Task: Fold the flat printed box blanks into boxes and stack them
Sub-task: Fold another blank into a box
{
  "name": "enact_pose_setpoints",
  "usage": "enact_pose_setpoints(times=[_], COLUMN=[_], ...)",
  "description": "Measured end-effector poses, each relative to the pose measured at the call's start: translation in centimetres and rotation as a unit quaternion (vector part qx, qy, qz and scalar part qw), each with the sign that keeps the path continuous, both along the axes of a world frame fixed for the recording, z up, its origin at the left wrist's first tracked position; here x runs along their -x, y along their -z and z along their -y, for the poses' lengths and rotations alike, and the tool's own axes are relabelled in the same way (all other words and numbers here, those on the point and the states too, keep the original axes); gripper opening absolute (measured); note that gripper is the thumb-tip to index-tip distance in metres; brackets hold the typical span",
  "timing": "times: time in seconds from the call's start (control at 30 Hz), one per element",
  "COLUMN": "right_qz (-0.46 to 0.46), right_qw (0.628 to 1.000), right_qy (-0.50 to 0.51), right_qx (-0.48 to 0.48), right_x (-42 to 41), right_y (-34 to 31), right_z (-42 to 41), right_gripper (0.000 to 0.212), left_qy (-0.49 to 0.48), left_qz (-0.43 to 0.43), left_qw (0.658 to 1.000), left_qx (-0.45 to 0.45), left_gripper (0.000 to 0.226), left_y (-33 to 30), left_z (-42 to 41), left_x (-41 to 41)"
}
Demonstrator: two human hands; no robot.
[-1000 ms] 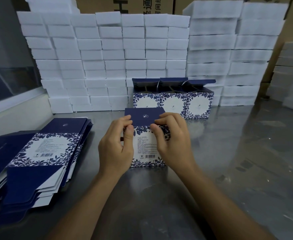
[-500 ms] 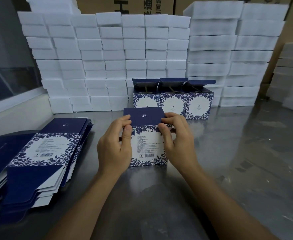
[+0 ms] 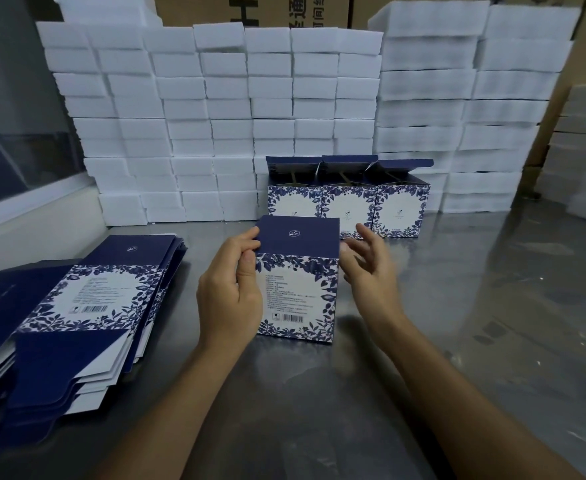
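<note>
Two bare forearms, left hand [image 3: 230, 292], right hand [image 3: 371, 271], no sleeves.

The box [image 3: 298, 292] in front is showing a white panel with small dark print and a barcode, framed by navy leaf-and-flower pattern, and its lid flap [image 3: 298, 235] is showing plain navy with a tiny white emblem. The three open boxes [image 3: 348, 206] behind are wearing the same floral border. The flat blanks [image 3: 73, 299] are showing matching navy and white. The foam blocks [image 3: 215, 116] are looking white, the counter [image 3: 475, 323] shining grey.
</note>
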State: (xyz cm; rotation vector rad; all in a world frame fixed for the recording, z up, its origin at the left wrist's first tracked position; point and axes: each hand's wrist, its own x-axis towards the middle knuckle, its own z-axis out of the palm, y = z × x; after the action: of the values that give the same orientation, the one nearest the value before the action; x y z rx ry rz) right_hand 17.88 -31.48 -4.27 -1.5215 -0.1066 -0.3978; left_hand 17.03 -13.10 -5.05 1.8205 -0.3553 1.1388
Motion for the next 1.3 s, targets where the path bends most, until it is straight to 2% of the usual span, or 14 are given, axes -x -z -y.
enact_pose_setpoints(times=[0.07, 0.13, 0.2, 0.3, 0.37, 0.47, 0.6, 0.7, 0.73, 0.9, 0.97, 1.07, 1.13, 1.3], right_qz=[-0.025, -0.037, -0.041, -0.012, 0.012, 0.002, -0.063, -0.026, -0.015, 0.018, 0.045, 0.078, 0.089, 0.114], right_qw=[0.999, 0.996, 0.994, 0.996, 0.997, 0.998, 0.996, 0.998, 0.999, 0.999, 0.999, 0.995, 0.993, 0.981], right_qy=[-0.040, -0.085, -0.104, -0.086, -0.074, -0.067, -0.065, -0.050, -0.047, -0.040, -0.027, -0.032, -0.031, 0.009], right_qx=[0.004, 0.018, 0.003, 0.022, 0.034, 0.016, -0.003, -0.023, -0.023, -0.014, 0.015, 0.059, 0.075, 0.157], right_x=[0.0, 0.1, 0.3, 0.2, 0.4, 0.3, -0.4, -0.8, -0.8, -0.5, -0.3, -0.3, -0.1, 0.3], right_y=[0.4, 0.6, 0.5, 0.4, 0.3, 0.4, 0.5, 0.6, 0.6, 0.4, 0.3, 0.1, 0.0, 0.5], right_z=[0.7, 1.1, 1.0, 0.4, 0.0, 0.3, 0.6, 0.5, 0.5, 0.3, 0.3, 0.1, -0.3, -1.2], right_gripper=[0.099, 0.117, 0.110, 0.074, 0.056, 0.043, 0.047, 0.018, 0.020, 0.065, 0.058, 0.030, 0.025, 0.029], left_qy=[0.003, -0.014, -0.025, 0.029, 0.050, 0.090, 0.057, 0.008, -0.011, -0.059, -0.060, -0.050, -0.036, 0.016], left_qz=[-0.007, -0.020, -0.043, -0.079, -0.099, -0.092, -0.052, -0.022, -0.006, 0.014, 0.014, 0.002, -0.024, -0.124], left_qw=[1.000, 1.000, 0.999, 0.996, 0.994, 0.992, 0.997, 1.000, 1.000, 0.998, 0.998, 0.999, 0.999, 0.992], left_qx=[0.014, 0.010, 0.008, -0.008, -0.014, 0.008, 0.010, 0.021, 0.021, 0.028, 0.023, 0.010, -0.004, -0.031], left_gripper=[0.022, 0.022, 0.028, 0.052, 0.057, 0.046, 0.031, 0.023, 0.023, 0.024, 0.023, 0.018, 0.021, 0.081], left_y=[0.0, 0.0, -0.1, -0.2, 0.0, -0.4, -0.7, -1.0, -1.1, -1.0, -1.0, -0.8, -0.4, 0.4], left_z=[-0.4, -0.8, -0.7, -0.2, 0.0, 0.0, 0.1, 0.2, 0.1, -0.3, -0.2, -0.2, -0.2, 0.5], left_x=[0.0, -0.2, 0.1, 0.6, 0.7, 0.8, 0.8, 0.8, 0.7, 0.2, 0.2, 0.2, 0.3, 0.6])
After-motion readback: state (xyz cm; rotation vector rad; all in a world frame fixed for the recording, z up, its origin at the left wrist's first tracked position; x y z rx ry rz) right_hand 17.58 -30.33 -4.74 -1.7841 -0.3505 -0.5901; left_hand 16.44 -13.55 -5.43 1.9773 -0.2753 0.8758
